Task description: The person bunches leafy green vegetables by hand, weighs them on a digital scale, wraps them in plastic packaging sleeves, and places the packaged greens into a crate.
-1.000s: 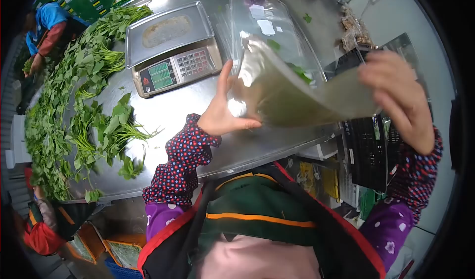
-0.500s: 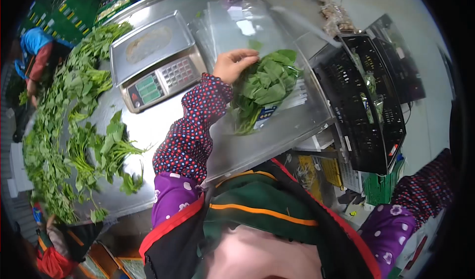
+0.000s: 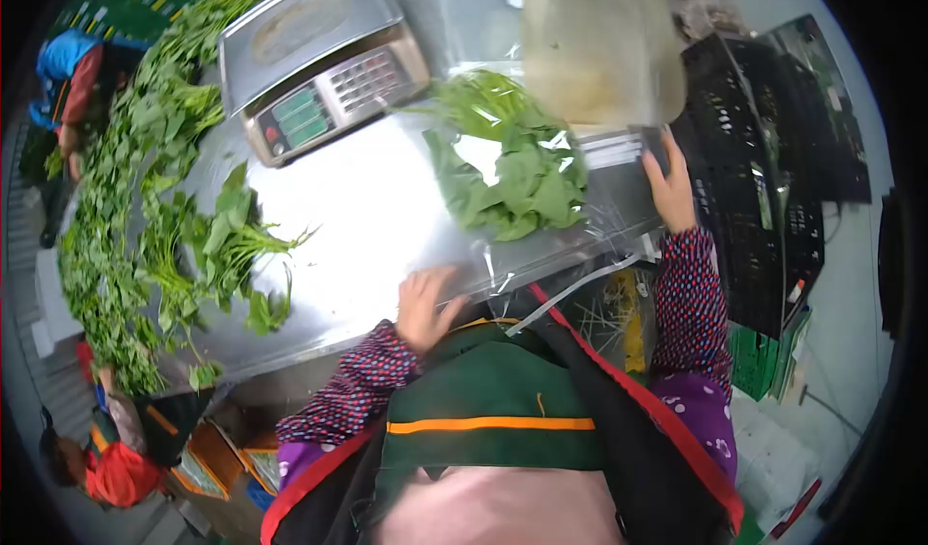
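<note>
A clear plastic bag of leafy greens [image 3: 517, 182] lies on the metal table, its stems pointing away from me and its leaves towards me. My left hand [image 3: 425, 308] rests at the near table edge below the bag, fingers apart and holding nothing. To the right of the bag, my right hand [image 3: 672, 185] has thumb and fingers around a small dark block [image 3: 653, 143] whose kind I cannot make out. Beside that block are white strips [image 3: 611, 150]. A yellowish, cloudy container or board [image 3: 601, 47] stands just beyond them.
A weighing scale [image 3: 338, 95] stands beyond the table's middle. Loose greens [image 3: 145, 187] cover the left side. Black crates [image 3: 744, 177] stand at the right, above a green crate [image 3: 764, 361]. Two other people work at left, one in blue [image 3: 70, 57], one in red [image 3: 121, 472].
The bagged greens have turned round, stems now away from me. My left hand has left them for the table edge. My right hand has come in from the far right to the dark block.
</note>
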Demonstrator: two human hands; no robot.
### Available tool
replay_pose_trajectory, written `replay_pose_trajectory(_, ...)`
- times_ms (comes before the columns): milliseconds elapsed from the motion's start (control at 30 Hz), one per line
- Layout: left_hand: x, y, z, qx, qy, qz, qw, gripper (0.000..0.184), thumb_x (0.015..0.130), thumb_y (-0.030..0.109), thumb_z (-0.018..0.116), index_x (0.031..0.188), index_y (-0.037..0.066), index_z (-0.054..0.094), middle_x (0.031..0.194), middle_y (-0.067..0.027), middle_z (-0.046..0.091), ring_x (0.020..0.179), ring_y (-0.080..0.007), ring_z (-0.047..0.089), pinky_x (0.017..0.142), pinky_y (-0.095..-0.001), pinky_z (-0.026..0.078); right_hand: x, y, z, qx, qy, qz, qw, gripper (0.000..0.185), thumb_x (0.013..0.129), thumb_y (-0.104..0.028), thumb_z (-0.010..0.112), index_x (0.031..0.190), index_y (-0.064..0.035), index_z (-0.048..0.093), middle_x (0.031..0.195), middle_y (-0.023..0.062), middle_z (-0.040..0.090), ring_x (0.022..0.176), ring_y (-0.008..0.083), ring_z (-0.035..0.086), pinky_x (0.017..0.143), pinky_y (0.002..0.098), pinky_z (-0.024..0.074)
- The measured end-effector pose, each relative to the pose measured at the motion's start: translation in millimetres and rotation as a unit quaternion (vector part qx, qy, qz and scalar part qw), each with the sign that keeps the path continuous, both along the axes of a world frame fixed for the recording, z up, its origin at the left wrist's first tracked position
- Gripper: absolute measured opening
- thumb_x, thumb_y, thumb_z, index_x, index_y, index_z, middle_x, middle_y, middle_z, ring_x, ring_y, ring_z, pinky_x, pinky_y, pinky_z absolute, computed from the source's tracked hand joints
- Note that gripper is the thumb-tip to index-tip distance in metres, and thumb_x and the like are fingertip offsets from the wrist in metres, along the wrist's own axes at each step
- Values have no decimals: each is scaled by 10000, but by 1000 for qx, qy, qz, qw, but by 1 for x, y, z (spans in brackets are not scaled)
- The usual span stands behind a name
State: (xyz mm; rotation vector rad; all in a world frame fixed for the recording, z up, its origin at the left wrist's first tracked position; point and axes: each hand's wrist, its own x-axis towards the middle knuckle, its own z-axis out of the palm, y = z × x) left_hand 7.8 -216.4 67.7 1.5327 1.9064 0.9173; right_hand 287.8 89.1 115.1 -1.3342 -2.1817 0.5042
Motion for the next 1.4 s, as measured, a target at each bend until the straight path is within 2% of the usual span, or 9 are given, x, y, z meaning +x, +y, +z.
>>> replay_pose_trajectory(233,42,11,-73,-100,-26,39,994,371,776,440,558,750,75,621,754,-105,597,765,-298,551,710,-418,400,117,-98,-168,-262,68,-280,921,668,746,-390,678,1116,117,449,1094,139,511,980,202,505,856,286,404)
replay_pose_trajectory(367,45,3,-33,-117,-303,129,937,235,852,268,544,870,39,596,801,-110,617,674,-205,604,609,-346,466,73,-126,-100,-485,458,-237,706,260,839,-266,588,951,-36,539,863,41,579,773,138,566,728,286,461)
replay_pose_trajectory(467,58,-16,-35,-115,-590,217,769,246,901,166,478,988,-64,494,804,-151,604,685,-189,616,619,-275,511,96,-114,-77,-533,483,-143,680,144,854,-216,560,913,-85,548,779,27,577,682,126,564,587,257,452)
replay_pose_trajectory(500,66,-23,-44,-116,-537,225,805,241,899,164,482,986,-61,483,811,-163,599,694,-202,620,620,-286,519,128,-110,-89,-561,474,-101,672,153,850,-225,567,912,-86,549,756,26,572,666,119,560,574,248,446)
replay_pose_trajectory(633,110,-38,-60,-131,-590,272,748,226,872,146,536,979,-47,489,837,-155,602,740,-213,625,641,-285,532,175,-122,-148,-130,8,-158,979,207,793,-120,613,953,-9,541,708,15,530,650,95,510,598,233,422)
replay_pose_trajectory(833,142,-59,-60,-213,-577,269,742,229,845,147,583,980,-36,552,855,-95,624,735,-135,608,675,-250,511,36,-203,-41,-283,33,214,934,135,765,-97,615,888,-43,607,826,68,606,775,188,584,706,303,436)
replay_pose_trajectory(900,153,-64,-65,-187,-560,266,762,214,849,150,579,964,-30,566,847,-67,623,726,-105,585,667,-230,487,13,-230,-65,-157,21,393,906,117,746,-95,621,855,-55,604,789,59,586,776,215,563,748,324,401)
replay_pose_trajectory(1333,178,-74,-60,-86,-526,290,795,213,873,159,538,954,-37,555,867,-91,640,778,-109,571,737,-236,445,34,-245,-62,1,-43,479,877,144,728,-94,592,863,-61,558,754,82,469,772,249,502,705,355,375)
replay_pose_trajectory(1400,171,-82,-71,-132,-539,264,789,223,875,167,534,977,-32,546,902,-108,639,805,-117,578,752,-243,444,145,-232,-99,-81,-263,429,860,163,757,-173,587,876,-61,577,774,101,499,789,274,496,720,376,378)
